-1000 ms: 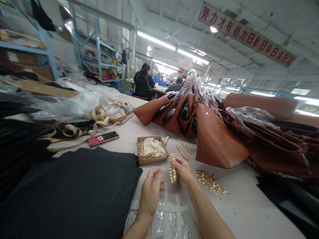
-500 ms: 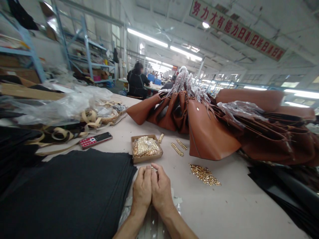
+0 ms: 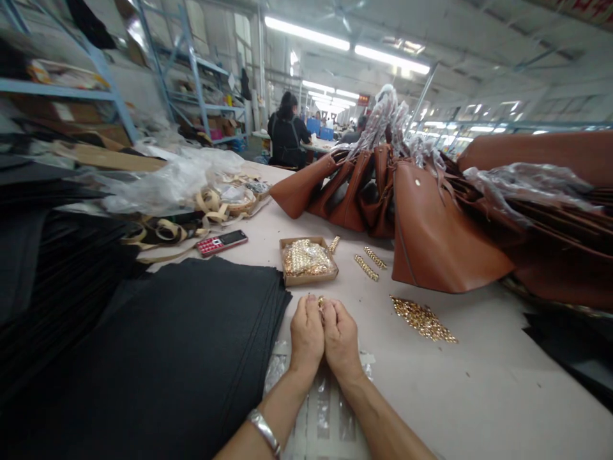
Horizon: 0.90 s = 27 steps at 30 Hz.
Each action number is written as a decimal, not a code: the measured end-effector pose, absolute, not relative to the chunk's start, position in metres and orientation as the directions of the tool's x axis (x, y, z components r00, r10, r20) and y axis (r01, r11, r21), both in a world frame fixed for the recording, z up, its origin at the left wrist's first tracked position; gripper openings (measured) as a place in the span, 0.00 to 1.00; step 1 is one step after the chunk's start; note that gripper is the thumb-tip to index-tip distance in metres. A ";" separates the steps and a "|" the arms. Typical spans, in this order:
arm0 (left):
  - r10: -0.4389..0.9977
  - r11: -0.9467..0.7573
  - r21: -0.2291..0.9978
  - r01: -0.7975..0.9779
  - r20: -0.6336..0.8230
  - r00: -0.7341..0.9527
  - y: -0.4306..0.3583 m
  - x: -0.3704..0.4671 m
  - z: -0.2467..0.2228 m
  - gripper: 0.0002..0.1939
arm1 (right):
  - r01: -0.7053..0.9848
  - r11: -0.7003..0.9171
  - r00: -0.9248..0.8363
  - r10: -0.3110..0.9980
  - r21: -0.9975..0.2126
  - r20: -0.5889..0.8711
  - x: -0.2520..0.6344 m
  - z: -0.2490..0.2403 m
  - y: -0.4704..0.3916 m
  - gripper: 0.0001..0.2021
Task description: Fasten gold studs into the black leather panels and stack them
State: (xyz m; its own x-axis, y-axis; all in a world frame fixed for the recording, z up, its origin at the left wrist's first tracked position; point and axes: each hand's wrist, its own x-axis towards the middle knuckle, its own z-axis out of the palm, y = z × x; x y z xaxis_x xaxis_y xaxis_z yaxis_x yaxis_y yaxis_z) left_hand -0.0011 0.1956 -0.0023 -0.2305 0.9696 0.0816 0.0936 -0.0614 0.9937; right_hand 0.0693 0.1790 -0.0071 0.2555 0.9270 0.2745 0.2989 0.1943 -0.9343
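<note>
My left hand [image 3: 307, 332], with a silver bracelet [image 3: 264, 432] on the wrist, is closed against my right hand [image 3: 341, 335]. Both sets of fingertips meet around a small gold metal piece [image 3: 321, 299], mostly hidden by the fingers. Just beyond them stands a small cardboard box [image 3: 311, 279] filled with gold chain pieces [image 3: 306, 257], partly under clear plastic. Short gold chain strips [image 3: 366, 268] lie to its right. Farther right is a flat pile of gold chain pieces [image 3: 424, 319]. Under my forearms are pale strips with clear plastic [image 3: 323, 409].
Black sheets [image 3: 191, 332] are stacked on the left, with a red phone [image 3: 222, 243] behind them. Brown handbags [image 3: 435, 230] with wrapped handles fill the back right. Beige tape coils [image 3: 172, 229] and plastic [image 3: 163, 182] lie back left. A person [image 3: 287, 131] sits beyond the table.
The view has swung left and slightly down, so things appear farther right and higher. The hands stay together, and the gold piece shows more clearly at the fingertips.
</note>
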 end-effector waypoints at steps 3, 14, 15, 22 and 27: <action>0.966 -0.041 0.997 0.064 0.056 -0.252 0.195 -0.002 -0.002 0.16 | 0.259 0.172 0.282 0.928 -0.951 0.244 0.069 -0.008 0.179 0.18; 0.975 -0.025 0.998 -0.063 0.010 -0.222 0.197 0.001 -0.005 0.16 | 0.041 0.155 0.334 0.929 -0.987 0.160 0.068 -0.003 0.181 0.14; 0.974 -0.013 0.996 -0.090 -0.008 -0.228 0.197 0.001 -0.005 0.16 | 0.005 0.145 0.349 0.927 -0.989 0.138 0.068 -0.005 0.181 0.14; 0.949 0.095 0.909 -0.406 -0.206 -0.239 0.198 0.003 -0.001 0.20 | -0.420 0.037 0.417 0.895 -0.907 -0.157 0.058 -0.008 0.185 0.17; 0.927 0.081 0.830 -0.552 -0.266 -0.264 0.201 0.002 0.001 0.18 | -0.653 0.030 0.396 0.865 -0.757 -0.307 0.065 -0.003 0.190 0.16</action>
State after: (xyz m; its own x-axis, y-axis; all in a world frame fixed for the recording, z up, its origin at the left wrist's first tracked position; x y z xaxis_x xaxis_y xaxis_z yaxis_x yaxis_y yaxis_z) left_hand 0.0021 0.2014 0.0013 -0.2638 0.9273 -0.2657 -0.5524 0.0806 0.8297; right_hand 0.0648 0.1897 -0.0025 0.3956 0.8655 -0.3073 -0.6531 0.0298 -0.7567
